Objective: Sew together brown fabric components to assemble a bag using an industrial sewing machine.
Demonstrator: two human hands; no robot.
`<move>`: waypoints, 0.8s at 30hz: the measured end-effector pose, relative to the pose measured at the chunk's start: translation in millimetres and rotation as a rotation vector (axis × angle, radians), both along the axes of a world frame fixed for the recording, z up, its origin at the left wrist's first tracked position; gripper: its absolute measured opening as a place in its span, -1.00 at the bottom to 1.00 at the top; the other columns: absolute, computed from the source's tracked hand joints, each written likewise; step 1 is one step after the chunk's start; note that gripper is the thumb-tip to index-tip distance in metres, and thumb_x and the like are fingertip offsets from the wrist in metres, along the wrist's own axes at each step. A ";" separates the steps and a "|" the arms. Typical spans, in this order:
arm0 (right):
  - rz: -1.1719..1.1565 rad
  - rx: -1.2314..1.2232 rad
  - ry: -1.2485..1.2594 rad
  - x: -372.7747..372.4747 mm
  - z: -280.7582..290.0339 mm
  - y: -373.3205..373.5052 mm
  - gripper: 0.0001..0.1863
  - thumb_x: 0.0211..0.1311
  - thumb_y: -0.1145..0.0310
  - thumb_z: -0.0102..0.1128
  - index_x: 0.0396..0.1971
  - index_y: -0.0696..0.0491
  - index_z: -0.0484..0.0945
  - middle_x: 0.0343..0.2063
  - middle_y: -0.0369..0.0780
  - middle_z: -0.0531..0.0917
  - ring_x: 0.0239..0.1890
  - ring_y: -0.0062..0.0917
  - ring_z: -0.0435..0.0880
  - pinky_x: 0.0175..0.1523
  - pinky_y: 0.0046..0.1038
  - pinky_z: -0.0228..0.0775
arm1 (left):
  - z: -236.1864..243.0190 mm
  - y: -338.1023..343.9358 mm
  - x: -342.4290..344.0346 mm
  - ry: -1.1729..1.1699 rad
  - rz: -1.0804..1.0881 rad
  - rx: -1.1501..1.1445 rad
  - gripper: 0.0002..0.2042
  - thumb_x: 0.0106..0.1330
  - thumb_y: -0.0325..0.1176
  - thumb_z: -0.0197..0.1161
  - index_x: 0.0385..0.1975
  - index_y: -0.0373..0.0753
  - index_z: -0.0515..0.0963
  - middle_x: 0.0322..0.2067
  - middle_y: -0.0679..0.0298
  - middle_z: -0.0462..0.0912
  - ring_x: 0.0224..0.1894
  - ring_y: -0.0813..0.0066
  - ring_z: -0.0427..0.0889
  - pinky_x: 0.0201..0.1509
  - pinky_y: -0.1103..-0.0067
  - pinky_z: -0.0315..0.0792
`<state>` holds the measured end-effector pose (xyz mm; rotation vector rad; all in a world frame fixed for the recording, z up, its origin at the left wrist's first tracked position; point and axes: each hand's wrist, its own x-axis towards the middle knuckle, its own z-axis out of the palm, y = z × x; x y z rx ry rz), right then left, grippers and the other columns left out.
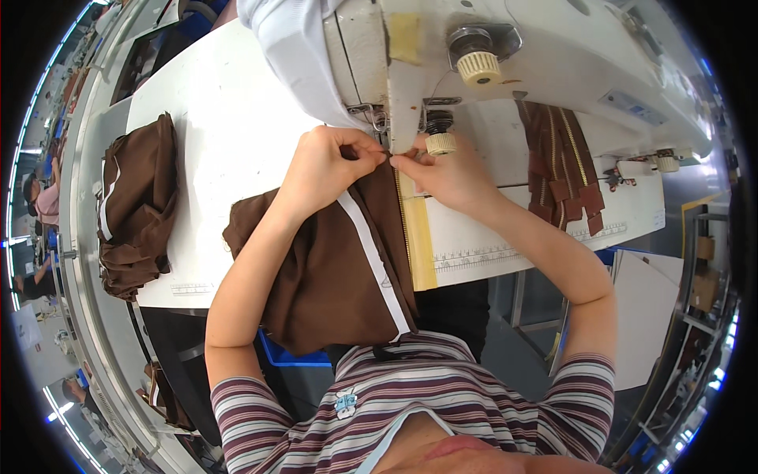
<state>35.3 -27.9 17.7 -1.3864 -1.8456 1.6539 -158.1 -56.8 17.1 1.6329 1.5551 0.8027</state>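
My left hand (pixel 325 167) and my right hand (pixel 452 175) meet just below the needle area of a white sewing machine (pixel 553 59). The left thumb and forefinger pinch the top edge of a brown fabric piece (pixel 308 268). With the right fingertips I grip the upper end of a zipper (pixel 407 237) with gold teeth, which runs down the fabric's right side. The exact edges between my fingers are partly hidden. A white strip (pixel 369 257) lies along the brown fabric, which hangs over the table's front edge toward my lap.
A bundle of brown fabric (pixel 140 201) lies on the left of the white table (pixel 213 150). Several brown zippers (pixel 562 162) rest right of the machine head. Yellow tape (pixel 423 253) and a printed ruler (pixel 489 257) mark the front edge. White cloth (pixel 292 51) drapes beside the machine.
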 end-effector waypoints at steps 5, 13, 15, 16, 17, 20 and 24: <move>0.259 1.330 -0.179 13.8 -27.7 -19.0 -0.67 0.09 0.22 0.30 -0.14 0.01 0.60 -0.42 -0.34 0.61 -0.49 -0.56 0.55 -0.40 -0.50 0.39 | 2.2 12.2 2.9 -0.003 0.078 0.000 -0.81 0.01 -0.40 0.40 -0.41 -0.34 0.61 -0.54 0.25 0.64 -0.47 0.49 0.59 -0.30 0.56 0.46; 0.396 1.405 -0.455 16.8 -29.7 -15.5 -0.70 0.13 0.21 0.24 -0.15 0.00 0.61 -0.41 -0.40 0.57 -0.40 -0.56 0.51 -0.34 -0.50 0.36 | -7.1 29.8 -11.7 0.214 -0.121 0.130 -0.74 0.08 -0.37 0.32 -0.20 -0.23 0.60 -0.25 0.11 0.66 -0.13 0.19 0.61 -0.04 0.40 0.43; 0.343 1.309 -0.314 14.8 -31.6 -9.5 -0.69 0.13 0.25 0.23 -0.12 0.00 0.61 -0.45 -0.38 0.56 -0.39 -0.56 0.51 -0.29 -0.47 0.35 | -8.5 33.3 -14.5 0.239 -0.165 0.133 -0.73 0.10 -0.37 0.31 -0.18 -0.24 0.59 -0.22 0.09 0.65 -0.10 0.17 0.60 -0.01 0.39 0.43; 0.341 1.309 -0.317 13.8 -32.1 -7.9 -0.69 0.13 0.25 0.23 -0.12 0.00 0.61 -0.45 -0.38 0.56 -0.39 -0.56 0.51 -0.29 -0.47 0.35 | -11.2 33.5 -17.0 0.215 -0.185 0.236 -0.73 0.11 -0.38 0.31 -0.17 -0.25 0.59 -0.20 0.09 0.65 -0.08 0.18 0.59 -0.01 0.39 0.44; 0.345 1.345 -0.348 13.3 -33.6 -6.9 -0.68 0.13 0.27 0.22 -0.10 0.01 0.60 -0.46 -0.37 0.57 -0.40 -0.56 0.51 -0.28 -0.46 0.35 | -13.6 33.7 -19.3 0.190 -0.205 0.340 -0.72 0.12 -0.39 0.30 -0.15 -0.27 0.58 -0.18 0.09 0.64 -0.07 0.19 0.59 0.00 0.39 0.44; 0.352 1.433 -0.410 14.4 -48.7 -4.6 -0.64 0.11 0.30 0.20 -0.06 0.02 0.60 -0.46 -0.35 0.57 -0.40 -0.55 0.51 -0.28 -0.45 0.35 | -15.7 36.2 -22.3 0.104 -0.196 0.345 -0.72 0.11 -0.41 0.31 -0.16 -0.32 0.57 -0.18 0.08 0.63 -0.08 0.21 0.59 0.00 0.41 0.45; 0.346 1.425 -0.453 14.9 -30.8 -5.5 -0.64 0.09 0.32 0.19 -0.06 0.01 0.61 -0.51 -0.33 0.56 -0.42 -0.51 0.55 -0.30 -0.38 0.41 | -7.5 38.4 -25.8 0.136 -0.187 0.281 -0.74 0.10 -0.44 0.30 -0.20 -0.36 0.56 -0.23 0.05 0.63 -0.15 0.20 0.60 -0.07 0.41 0.47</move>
